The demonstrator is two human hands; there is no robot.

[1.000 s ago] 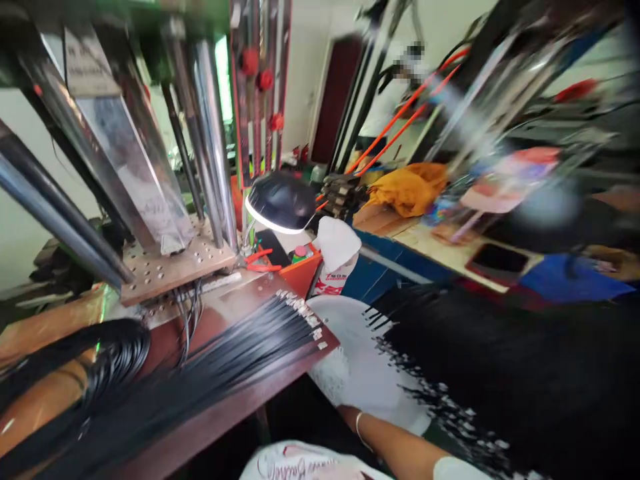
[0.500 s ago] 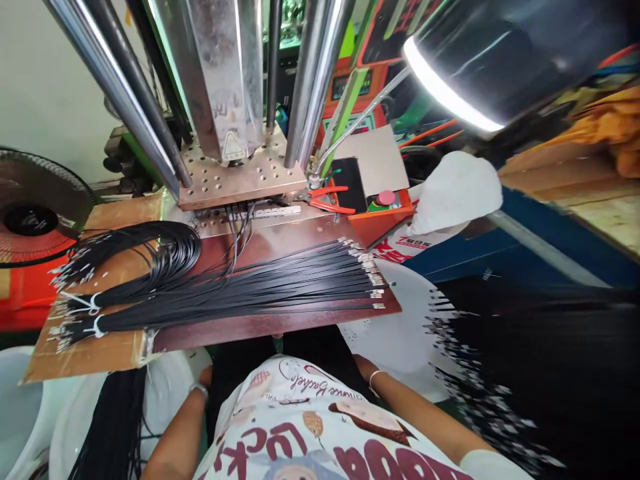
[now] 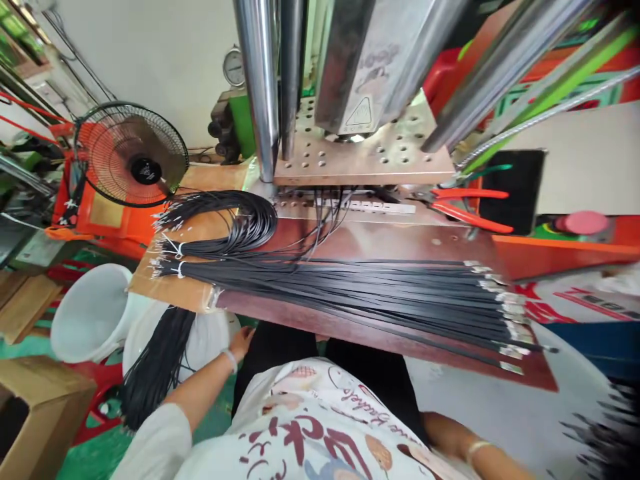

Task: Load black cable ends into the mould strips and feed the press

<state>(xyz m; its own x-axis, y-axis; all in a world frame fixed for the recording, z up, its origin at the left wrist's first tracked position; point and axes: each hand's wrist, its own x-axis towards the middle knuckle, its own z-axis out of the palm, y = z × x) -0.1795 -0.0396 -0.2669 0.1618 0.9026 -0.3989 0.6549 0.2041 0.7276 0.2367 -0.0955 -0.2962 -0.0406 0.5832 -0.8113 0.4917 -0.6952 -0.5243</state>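
Observation:
My left hand (image 3: 243,343) hangs low beside my left thigh, close to the rim of a white bucket (image 3: 220,327) with black cables (image 3: 160,367) in it. How its fingers are bent is too small to make out. My right hand (image 3: 431,424) is down by my right thigh, blurred and partly hidden by my shirt, and its fingers do not show. On the brown board in front of me a long bundle of flat black cables (image 3: 360,287) lies fanned out, with metal ends (image 3: 513,313) to the right. A looped black cable bundle (image 3: 255,223) rests behind it, tied with white.
A press with a drilled metal plate (image 3: 365,175) stands over the board. Red-handled pliers (image 3: 470,203) lie beside it. A fan (image 3: 135,157), another white bucket (image 3: 93,313) and a cardboard box (image 3: 45,400) are at left. More black cables (image 3: 610,433) sit at lower right.
My view has swung to the left, bringing the fan, second bucket and cardboard box further into sight. Both hands stay low at my sides. The cables on the board look unmoved.

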